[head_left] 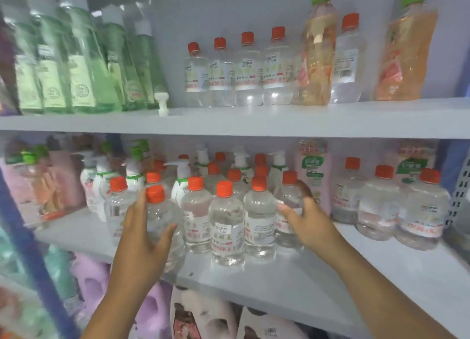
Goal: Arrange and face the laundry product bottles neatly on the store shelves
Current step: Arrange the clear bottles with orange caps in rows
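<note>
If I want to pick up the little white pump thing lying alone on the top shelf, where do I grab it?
Pinch the loose white pump head by its narrow stem, coming from the front. It sits near the shelf edge with green bottles close on its left, so the front looks clearest.

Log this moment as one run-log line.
left hand: grips clear red-capped bottle | right hand: grips neighbouring bottle | site: middle shelf | status: facing

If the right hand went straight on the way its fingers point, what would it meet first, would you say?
The right hand already grips a clear bottle; beyond it probably the pump bottles behind, though depth is unclear.
</note>
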Available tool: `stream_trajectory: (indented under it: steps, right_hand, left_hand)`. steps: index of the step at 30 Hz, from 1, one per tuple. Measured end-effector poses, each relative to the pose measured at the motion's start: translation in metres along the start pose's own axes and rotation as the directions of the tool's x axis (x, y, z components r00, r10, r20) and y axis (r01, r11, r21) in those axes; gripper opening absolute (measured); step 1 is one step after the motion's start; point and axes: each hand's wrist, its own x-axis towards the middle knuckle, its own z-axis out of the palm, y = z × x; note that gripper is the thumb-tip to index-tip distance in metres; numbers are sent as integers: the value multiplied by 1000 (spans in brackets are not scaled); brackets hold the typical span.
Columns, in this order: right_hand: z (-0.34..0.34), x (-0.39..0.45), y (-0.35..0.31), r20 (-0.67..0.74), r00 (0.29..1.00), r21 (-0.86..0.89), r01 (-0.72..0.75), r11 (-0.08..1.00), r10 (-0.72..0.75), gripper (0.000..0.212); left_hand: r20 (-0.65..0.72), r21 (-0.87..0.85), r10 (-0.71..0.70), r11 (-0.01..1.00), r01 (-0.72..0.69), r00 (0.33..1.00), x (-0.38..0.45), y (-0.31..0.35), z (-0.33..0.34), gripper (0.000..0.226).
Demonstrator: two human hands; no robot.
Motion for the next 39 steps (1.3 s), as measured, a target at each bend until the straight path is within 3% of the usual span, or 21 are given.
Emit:
stream_trajectory:
  steps: [3,5,7,9,11,13,14,16,18,21,24,26,28,31,34,39]
  right_hand:
    - [4,4,0,-28,1000,39,1,999,0,64]
    - [2,1,2,19,1000,113,-23,993,21,57]
    - [-3,-2,13,38,997,202,-78,976,72,60]
    - [-22,-8,23,-83,988,237,-110,965,132,62]
    - [-57,-14,37,-375,910,217,-100,971,178,49]
    - [-100,-20,58,-641,741,174,-113,978,200,39]
    - [-121,-22,69,-720,664,144,-140,980,201,40]
    - [-151,-25,86,-757,619,112,-194,975,210,47]
    - [-158,-22,95,-671,701,144,-197,970,242,42]
    - [-146,-12,118,-613,755,122,-203,972,234,54]
    - [-145,-5,139,-612,760,109,-192,975,218,72]
    - [-149,-4,141,-635,745,90,-189,978,202,73]
    - [-149,-7,139,-637,751,76,-167,983,177,63]
    - [-147,-18,130,-592,785,89,-161,983,182,58]
    - [-140,-39,115,-508,848,88,-125,988,152,64]
    - [-116,-75,85,-351,934,145,-12,989,62,73]
  left_hand:
    - [54,-41,31,999,-29,998,8,-7,9,89]
    - [-15,-54,17,998,-18,1000,6,-16,17,85]
    - [-145,-121,-26,993,8,989,6,-23,32,57]
    - [-84,-224,-57,974,37,995,4,-14,45,23]
    - [-64,-294,180,937,-190,982,-19,29,68,17]
    - [-42,-468,404,800,-375,914,-52,93,90,25]
    - [39,-604,443,724,-332,896,-65,127,99,29]
    - [296,-695,401,713,-92,867,-65,180,140,40]
    - [433,-639,350,769,9,831,-50,215,193,45]
    - [474,-539,358,840,-56,804,-41,250,266,62]
    - [369,-292,321,931,-220,872,-46,250,325,100]
    - [386,-294,292,938,-183,875,-48,247,340,91]
    - [473,-272,286,947,-171,833,-47,248,342,62]
    - [452,-377,253,923,-74,855,-41,247,326,71]
    - [448,-456,205,889,25,870,-55,241,266,85]
    - [308,-494,213,869,-36,927,-103,173,118,88]
